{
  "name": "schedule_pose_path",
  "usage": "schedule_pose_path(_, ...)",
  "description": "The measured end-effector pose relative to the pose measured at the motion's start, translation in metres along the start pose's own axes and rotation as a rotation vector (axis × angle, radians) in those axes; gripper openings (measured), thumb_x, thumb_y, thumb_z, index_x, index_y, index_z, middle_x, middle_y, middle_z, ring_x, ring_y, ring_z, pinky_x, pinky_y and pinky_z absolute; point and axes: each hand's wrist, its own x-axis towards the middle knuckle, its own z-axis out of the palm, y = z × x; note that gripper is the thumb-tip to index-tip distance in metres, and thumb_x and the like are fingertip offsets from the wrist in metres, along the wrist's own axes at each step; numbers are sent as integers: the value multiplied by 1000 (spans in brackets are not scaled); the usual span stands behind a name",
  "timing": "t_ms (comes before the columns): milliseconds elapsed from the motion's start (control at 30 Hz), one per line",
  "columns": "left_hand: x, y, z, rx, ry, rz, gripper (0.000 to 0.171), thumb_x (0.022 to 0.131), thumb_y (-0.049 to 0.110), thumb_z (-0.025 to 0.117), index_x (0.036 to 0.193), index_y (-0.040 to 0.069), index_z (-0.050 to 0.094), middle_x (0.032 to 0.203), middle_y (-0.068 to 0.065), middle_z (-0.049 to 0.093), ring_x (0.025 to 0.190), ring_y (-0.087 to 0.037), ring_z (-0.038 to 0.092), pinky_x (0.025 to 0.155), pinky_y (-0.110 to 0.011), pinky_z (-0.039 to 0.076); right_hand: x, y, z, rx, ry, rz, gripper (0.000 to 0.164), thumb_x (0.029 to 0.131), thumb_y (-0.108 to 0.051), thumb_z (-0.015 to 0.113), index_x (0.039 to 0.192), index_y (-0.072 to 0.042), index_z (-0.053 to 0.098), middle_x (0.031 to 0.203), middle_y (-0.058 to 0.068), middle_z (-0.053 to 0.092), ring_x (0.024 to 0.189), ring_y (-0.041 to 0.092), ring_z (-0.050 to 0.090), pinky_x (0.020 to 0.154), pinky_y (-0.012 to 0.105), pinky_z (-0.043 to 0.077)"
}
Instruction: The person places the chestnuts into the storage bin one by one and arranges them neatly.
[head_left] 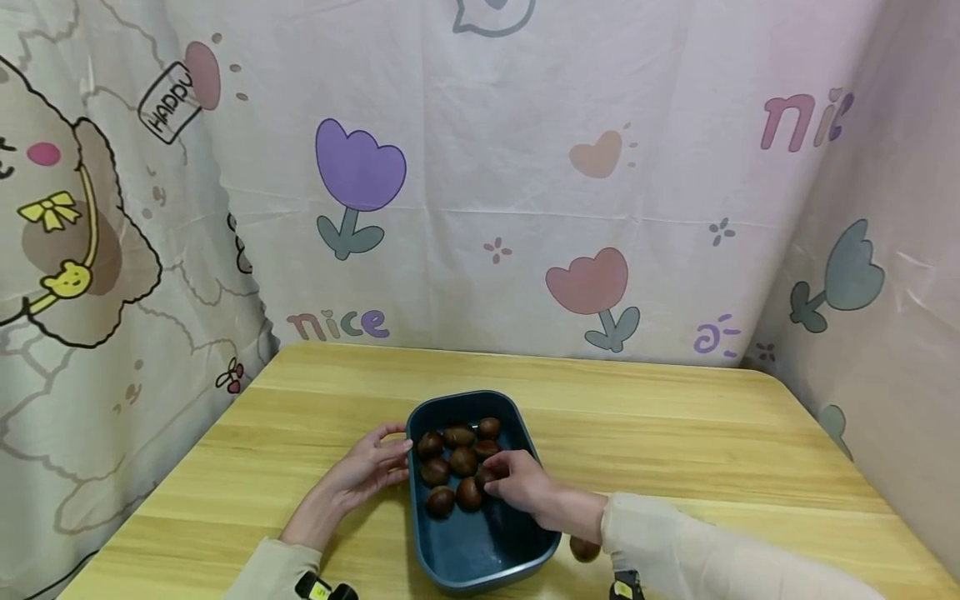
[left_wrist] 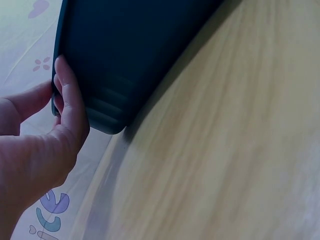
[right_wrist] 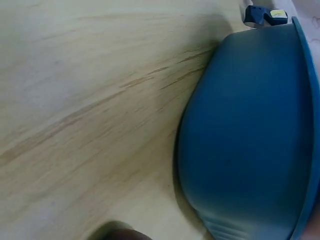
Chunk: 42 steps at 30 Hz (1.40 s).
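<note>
A dark blue rectangular container stands on the table, with several brown chestnuts lying loose in its far and middle part. From the left side my left hand holds the container's wall near the rim. In the left wrist view, the fingers lie along the container's outer side and the thumb is by its edge. My right hand reaches over the right rim and pinches a chestnut among the others. One more chestnut lies on the table right of the container, partly hidden by the right forearm.
The light wooden table extends to both sides of the container. A printed curtain hangs behind the table and along its sides. Dark wrist straps with yellow labels show at both sleeves.
</note>
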Motion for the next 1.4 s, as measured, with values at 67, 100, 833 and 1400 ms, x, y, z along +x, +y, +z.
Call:
schedule_pose_path(67,0,0,0,2,0,1,34,100,5,51,125,2,29,95,-4,58,82,-13,58,76,-28,51,0,1,1,7,18,5,31,85,11,58,116,11,55,108,13,58,98,26,53,86,40,47)
schedule_pose_path(100,0,0,1,3,-1,2,33,100,5,51,124,2,29,95,-4,58,83,-13,58,76,-28,51,0,2,2,6,26,4,33,84,12,58,116,11,56,107,13,58,96,25,53,84,39,47)
schedule_pose_path(833,2,1,0,3,-3,-1,34,99,6,52,124,2,29,96,-4,58,84,-13,58,77,-29,51,-6,-15,-31,-133,-117,-242,31,86,11,58,117,7,60,118,20,61,114,39,54,93,47,45)
schedule_pose_path(1400,2,0,-1,-16,-25,11,30,100,3,48,124,3,30,95,-3,61,85,-15,59,78,-30,51,-31,23,-102,-190,-185,-299,19,82,2,69,101,3,64,99,12,63,95,31,57,76,29,50)
